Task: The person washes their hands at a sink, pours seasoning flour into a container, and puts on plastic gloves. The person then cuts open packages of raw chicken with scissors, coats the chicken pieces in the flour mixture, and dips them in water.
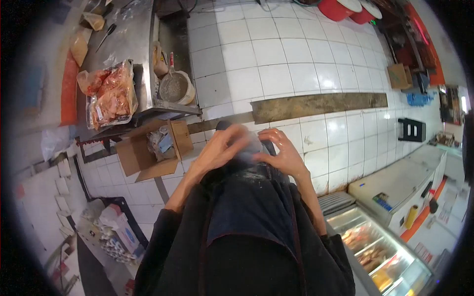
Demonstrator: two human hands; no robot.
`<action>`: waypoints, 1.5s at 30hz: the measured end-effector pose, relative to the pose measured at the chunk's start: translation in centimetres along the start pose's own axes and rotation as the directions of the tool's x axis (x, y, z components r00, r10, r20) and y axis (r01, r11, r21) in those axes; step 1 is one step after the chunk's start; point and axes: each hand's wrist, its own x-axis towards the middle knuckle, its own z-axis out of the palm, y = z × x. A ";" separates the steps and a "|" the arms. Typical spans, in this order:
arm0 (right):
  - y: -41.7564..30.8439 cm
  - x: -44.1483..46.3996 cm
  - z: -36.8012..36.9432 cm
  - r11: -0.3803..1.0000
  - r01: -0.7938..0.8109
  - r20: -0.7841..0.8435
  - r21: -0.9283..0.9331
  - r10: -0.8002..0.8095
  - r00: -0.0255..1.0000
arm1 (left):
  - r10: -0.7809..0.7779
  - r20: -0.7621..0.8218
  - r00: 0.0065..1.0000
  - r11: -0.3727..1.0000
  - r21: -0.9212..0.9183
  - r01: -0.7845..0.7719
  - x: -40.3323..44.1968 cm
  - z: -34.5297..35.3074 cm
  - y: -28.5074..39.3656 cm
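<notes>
Although both hands are held together before the waist of the dark apron, motion blur leaves much of their grip unclear. On the left hand the fingers bend inward and smear; whether they pinch anything, I cannot tell. With fingers curved and thumb set apart from them, the right hand is loosely cupped, and its hold is equally uncertain. Between the two hands lies a pale, filmy thing, too blurred to identify, its left part behind the left fingers. Dark shoes or trouser legs below are mostly covered.

Just beyond the left forearm, a cardboard box sits with flaps raised, holding crumpled clear wrapping whose contents are hard to read. Past it, clear film glares over a tray of raw meat on a metal table. A bucket stands beside the table, a red-handled tool leaning in it. Farther off, red tubs are cut by the upper edge.
</notes>
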 end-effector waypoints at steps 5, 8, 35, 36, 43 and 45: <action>2.0 8.6 -2.3 0.955 -0.186 -0.028 0.231 0.198 0.980 | -0.007 -0.284 0.959 0.943 -0.321 -0.088 6.0 -2.2 -0.8; 1.7 14.3 -4.0 0.855 -0.248 -0.064 0.456 0.309 0.949 | 0.024 -0.197 0.980 0.991 -0.126 -0.050 9.9 -4.7 -2.0; 1.5 44.4 -11.9 0.941 -0.201 -0.233 0.273 0.267 0.935 | -0.082 0.033 0.996 0.843 0.535 0.052 29.0 -21.1 -4.2; 1.5 44.7 -12.1 0.937 -0.192 -0.229 0.290 0.263 0.937 | -0.109 0.024 0.994 0.852 0.518 0.081 29.2 -21.3 -3.3; 2.8 45.5 -13.5 0.922 -0.178 -0.204 0.344 0.258 0.944 | -0.075 -0.003 0.997 0.963 0.261 0.073 29.4 -21.4 -1.0; 3.3 45.4 -13.7 0.919 -0.181 -0.199 0.349 0.262 0.944 | -0.070 -0.026 0.997 0.950 0.304 0.074 29.4 -21.0 -1.3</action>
